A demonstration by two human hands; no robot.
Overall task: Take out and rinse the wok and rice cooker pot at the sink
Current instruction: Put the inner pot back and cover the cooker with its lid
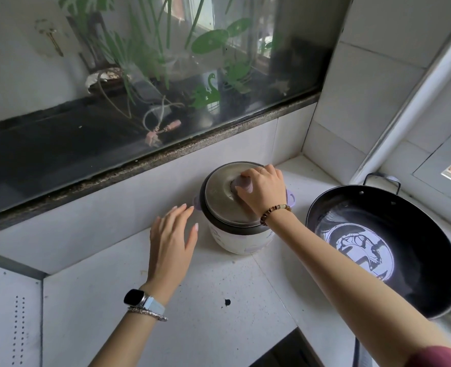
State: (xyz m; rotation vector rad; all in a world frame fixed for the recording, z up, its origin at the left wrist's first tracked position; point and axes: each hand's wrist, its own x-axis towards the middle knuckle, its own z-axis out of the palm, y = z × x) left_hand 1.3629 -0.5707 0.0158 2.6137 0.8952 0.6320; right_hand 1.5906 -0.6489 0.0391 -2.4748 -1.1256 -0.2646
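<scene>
1. Step in hand, as I read it: opening the rice cooker [240, 239] to get at its pot. The cooker stands on the white worktop [192, 300], just toward 2 o'clock from the view's centre, and its metal lid [219, 201] looks seated on the rim.
2. My right grip [263, 190] reaches in from 5 o'clock and is curled over the lid knob [241, 184], fingers pinching it from above.
3. My left grip [172, 234] is spread, fingers straight, at 9 o'clock of the cooker. Its fingertips are just beside the lilac side handle [196, 203]; I cannot tell whether they touch.
4. The rice cooker pot is hidden under the lid. The wok [383, 245] lies at 3 o'clock of the cooker, apart from it, with a pale glare in its dark bowl and no grip on it.
5. The next move calls for a straight upward lift of the lid, with the left grip steadying the cooker body if it shifts, then a free spot on the worktop to park the lid. No sink is in view, so both pot and wok will need carrying.
</scene>
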